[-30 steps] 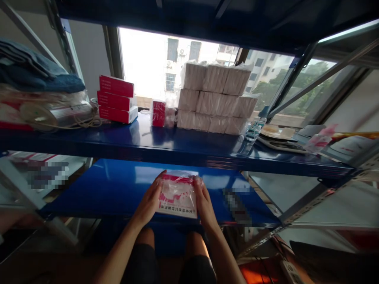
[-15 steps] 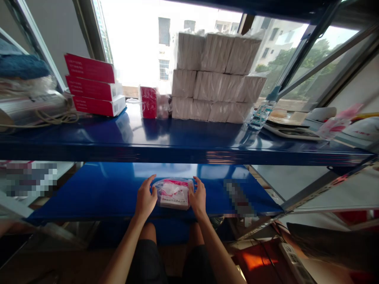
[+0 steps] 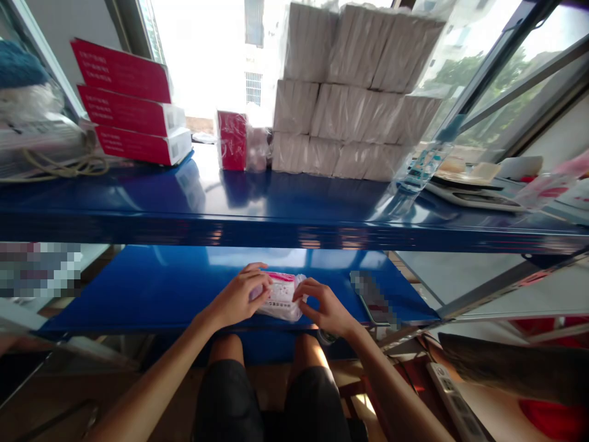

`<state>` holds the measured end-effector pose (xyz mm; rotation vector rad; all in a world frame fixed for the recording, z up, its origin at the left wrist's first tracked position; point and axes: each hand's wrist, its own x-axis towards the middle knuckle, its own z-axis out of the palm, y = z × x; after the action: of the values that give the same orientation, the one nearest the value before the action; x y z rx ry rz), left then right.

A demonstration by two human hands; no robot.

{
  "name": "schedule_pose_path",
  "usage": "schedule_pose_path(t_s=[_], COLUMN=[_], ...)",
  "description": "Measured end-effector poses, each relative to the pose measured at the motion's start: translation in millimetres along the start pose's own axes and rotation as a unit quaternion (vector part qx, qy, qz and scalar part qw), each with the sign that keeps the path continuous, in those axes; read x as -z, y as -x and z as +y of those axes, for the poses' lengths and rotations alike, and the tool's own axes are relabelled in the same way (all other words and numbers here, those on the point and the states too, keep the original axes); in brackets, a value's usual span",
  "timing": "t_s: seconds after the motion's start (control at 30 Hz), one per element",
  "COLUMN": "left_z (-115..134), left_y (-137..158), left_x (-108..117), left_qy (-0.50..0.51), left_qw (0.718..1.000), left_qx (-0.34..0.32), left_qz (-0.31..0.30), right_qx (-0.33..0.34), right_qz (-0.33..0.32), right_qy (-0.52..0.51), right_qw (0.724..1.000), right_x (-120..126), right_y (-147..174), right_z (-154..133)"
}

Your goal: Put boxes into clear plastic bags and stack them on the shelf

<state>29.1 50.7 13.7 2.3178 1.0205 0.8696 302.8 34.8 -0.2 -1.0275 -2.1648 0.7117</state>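
A small white and pink box (image 3: 281,294) in a clear plastic bag lies on the lower blue shelf, its printed side facing me. My left hand (image 3: 243,296) covers the left end of the package, fingers bent and the thumb close to them on the wrap. At the right end, the thumb and fingers of my right hand (image 3: 326,307) close on the loose edge of the plastic. Behind my left fingers, part of the box is hidden.
On the upper blue shelf (image 3: 239,202) are stacked red and white boxes (image 3: 129,113), a wrapped red box (image 3: 232,141), plastic-wrapped white packs (image 3: 354,110) and a clear bottle (image 3: 423,166). A phone-like object (image 3: 373,301), partly blurred out, lies right of my hands.
My hands, spread apart at both sides of the package before, have curled in onto its ends. The left hand moved right over the box. The view has shifted slightly downward.
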Motion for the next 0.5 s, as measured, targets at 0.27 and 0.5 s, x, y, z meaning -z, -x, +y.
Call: schedule_pose_path(t_s=[0.27, 0.5], left_z=[25.7, 25.9], left_y=[-2.5, -22.3], left_x=[21.3, -1.1], left_qy=[0.1, -0.266], left_qw=[0.984, 0.93], left_qx=[0.05, 0.135], left_qz=[-0.137, -0.215], right_qx=[-0.026, 0.009], right_qz=[-0.066, -0.236], right_qy=[-0.111, 0.263], right_qw=[0.991, 0.935], right_x=[28.2, 18.6], right_y=[-3.8, -28.6], right_z=[-31.8, -35.0])
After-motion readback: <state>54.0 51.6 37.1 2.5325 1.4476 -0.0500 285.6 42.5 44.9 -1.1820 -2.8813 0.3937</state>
